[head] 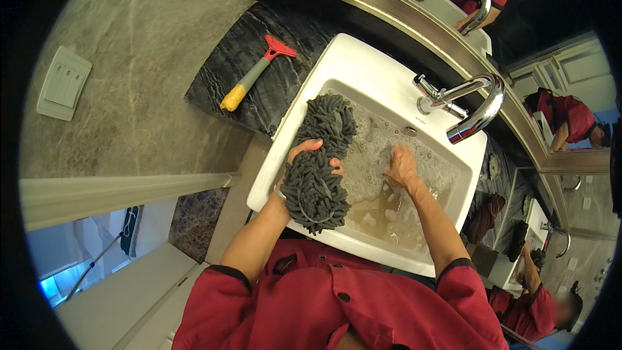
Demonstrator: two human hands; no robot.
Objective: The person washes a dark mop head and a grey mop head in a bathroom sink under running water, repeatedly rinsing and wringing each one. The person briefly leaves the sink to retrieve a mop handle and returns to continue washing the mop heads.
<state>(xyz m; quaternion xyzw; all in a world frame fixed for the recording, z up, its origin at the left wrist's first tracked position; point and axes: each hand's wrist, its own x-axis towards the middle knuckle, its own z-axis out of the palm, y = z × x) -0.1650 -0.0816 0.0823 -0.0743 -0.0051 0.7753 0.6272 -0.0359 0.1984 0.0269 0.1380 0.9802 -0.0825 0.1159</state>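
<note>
My left hand [307,149] grips a grey chenille mop pad [318,192] around its middle, so both bushy ends bulge out above and below my fingers. The pad is held over the left side of a white ceramic sink [369,58]. Murky, sudsy water [371,146] fills the basin. My right hand [403,163] is at the water's surface in the middle of the basin, its fingertips partly under the suds. Nothing shows in that hand, though what lies below the surface is hidden. A chrome faucet [481,102] curves over the basin's far right corner.
On the black marble counter [218,68] left of the sink lies a red-headed scraper [260,73] with a yellow-wrapped handle end. A dark brown cloth [487,216] lies on the right-hand counter. Mirrors [563,70] border the back and right. Light switches [64,82] are on the left wall.
</note>
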